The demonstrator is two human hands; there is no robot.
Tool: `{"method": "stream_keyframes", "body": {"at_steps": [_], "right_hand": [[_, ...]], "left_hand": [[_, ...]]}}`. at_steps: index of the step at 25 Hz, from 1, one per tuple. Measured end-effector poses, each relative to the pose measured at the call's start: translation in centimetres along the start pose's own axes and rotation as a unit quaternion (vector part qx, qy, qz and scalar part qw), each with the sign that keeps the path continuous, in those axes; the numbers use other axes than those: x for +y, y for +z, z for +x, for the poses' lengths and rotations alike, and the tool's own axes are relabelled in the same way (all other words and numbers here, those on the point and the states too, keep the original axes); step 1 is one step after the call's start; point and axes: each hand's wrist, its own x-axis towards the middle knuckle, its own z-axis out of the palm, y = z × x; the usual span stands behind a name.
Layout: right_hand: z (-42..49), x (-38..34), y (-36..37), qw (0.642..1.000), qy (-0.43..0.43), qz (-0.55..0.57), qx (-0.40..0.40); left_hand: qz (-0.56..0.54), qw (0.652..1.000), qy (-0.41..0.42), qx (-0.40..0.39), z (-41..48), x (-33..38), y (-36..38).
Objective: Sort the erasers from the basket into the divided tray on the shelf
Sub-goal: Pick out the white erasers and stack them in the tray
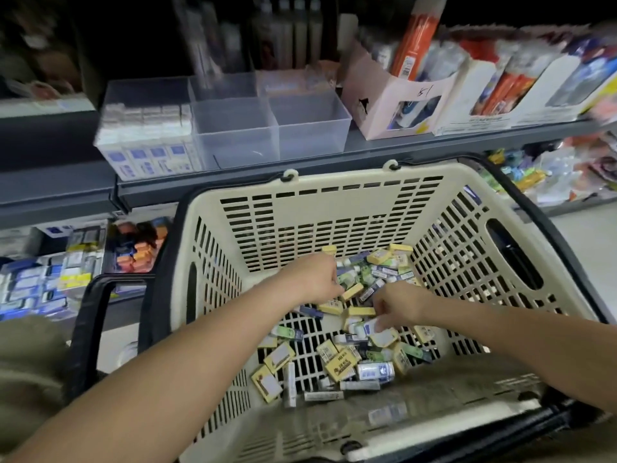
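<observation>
forearms (pixel 173 362): bare | garment (pixel 30 369): olive-khaki cloth, perhaps trousers

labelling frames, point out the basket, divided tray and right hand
basket (pixel 334 208): head view, far wall
divided tray (pixel 310 135): head view, right compartment front wall
right hand (pixel 399 304): head view, back of hand

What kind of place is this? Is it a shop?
Most likely a stationery shop. A plastic shopping basket holds lots of small packaged erasers, and the grey shelves behind it carry a clear divided tray and cardboard display boxes full of wrapped goods.
</observation>
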Motion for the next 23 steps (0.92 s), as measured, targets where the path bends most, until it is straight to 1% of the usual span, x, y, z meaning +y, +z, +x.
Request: {"method": "stream_keyframes", "body": {"at_steps": [1, 2, 3, 4, 5, 6, 7, 8, 9, 10, 11, 12, 13, 14, 16, 18, 19, 20, 21, 22, 23], "right_hand": [[-0.1, 0.0, -0.6, 0.999, 0.001, 0.048, 0.009], [-0.3, -0.1, -1.1, 0.992, 0.006, 0.129, 0.016], [-0.6, -0.4, -1.5, 0.976, 0.007, 0.218, 0.022], [-0.8, -0.8, -1.8, 0.955, -0.001, 0.294, 0.029], [-0.9, -1.2, -2.0, 0.935, -0.013, 0.352, 0.034], [-1.0, -1.4, -2.3, 0.916, -0.023, 0.398, 0.034], [-1.1, -1.4, -2.5, 0.903, -0.029, 0.427, 0.028], [-1.2, -1.1, -2.9, 0.901, -0.029, 0.433, 0.018], [-1.3, -0.3, -3.1, 0.920, -0.023, 0.392, 0.016], [-1.5, 0.8, -3.3, 0.957, -0.012, 0.288, 0.021], [-1.5, 2.1, -3.3, 0.989, 0.006, 0.143, 0.023], [-1.6, 3.3, -3.0, 1.000, 0.021, 0.004, 0.014], [-1.6, 4.2, -2.6, 0.995, 0.034, -0.090, 0.001], [-1.6, 4.8, -2.1, 0.989, 0.042, -0.143, -0.014], [-1.5, 4.9, -1.2, 0.977, 0.042, -0.208, -0.031], [-1.3, 4.5, -0.8, 0.965, 0.030, -0.261, -0.028], [-1.2, 4.3, -0.9, 0.966, 0.026, -0.257, -0.018], [-1.1, 4.0, -1.1, 0.978, 0.026, -0.208, -0.002], [-1.0, 3.8, -1.5, 0.994, 0.023, -0.104, 0.016], [-1.0, 3.3, -2.0, 0.999, 0.015, 0.034, 0.034], [-1.2, 2.6, -2.8, 0.983, 0.001, 0.174, 0.055]], "left_hand": [[-0.004, 1.000, -0.006, -0.010, 0.1, 0.0, 0.3], [-0.011, 0.999, -0.018, -0.024, 0.2, -0.1, 0.6], [-0.036, 0.998, -0.035, -0.041, 0.3, -0.2, 0.8], [-0.092, 0.992, -0.058, -0.057, 0.4, -0.3, 0.9], [-0.178, 0.978, -0.082, -0.069, 0.6, -0.3, 1.0], [-0.271, 0.954, -0.104, -0.071, 0.8, 0.1, 1.1], [-0.345, 0.930, -0.118, -0.056, 1.0, 0.5, 1.1], [-0.388, 0.913, -0.124, -0.029, 1.2, 0.8, 1.1], [-0.411, 0.903, -0.125, -0.003, 1.5, 1.0, 1.1], [-0.423, 0.898, -0.122, 0.016, 1.8, 1.1, 1.2], [-0.430, 0.895, -0.118, 0.026, 2.0, 1.2, 1.2], [-0.439, 0.891, -0.115, 0.026, 2.1, 1.2, 1.2], [-0.451, 0.885, -0.114, 0.023, 2.1, 1.2, 1.2], [-0.465, 0.878, -0.113, 0.023, 2.2, 1.1, 1.1], [-0.492, 0.863, -0.109, 0.031, 2.1, 1.2, 0.8], [-0.532, 0.839, -0.110, 0.035, 2.1, 1.3, 0.5], [-0.554, 0.824, -0.115, 0.034, 2.0, 1.3, 0.4], [-0.575, 0.809, -0.119, 0.027, 1.9, 1.3, 0.3], [-0.588, 0.800, -0.119, 0.018, 1.8, 1.3, 0.2], [-0.592, 0.798, -0.115, 0.009, 1.7, 1.3, 0.1], [-0.592, 0.798, -0.110, 0.000, 1.5, 1.4, 0.0]]}}
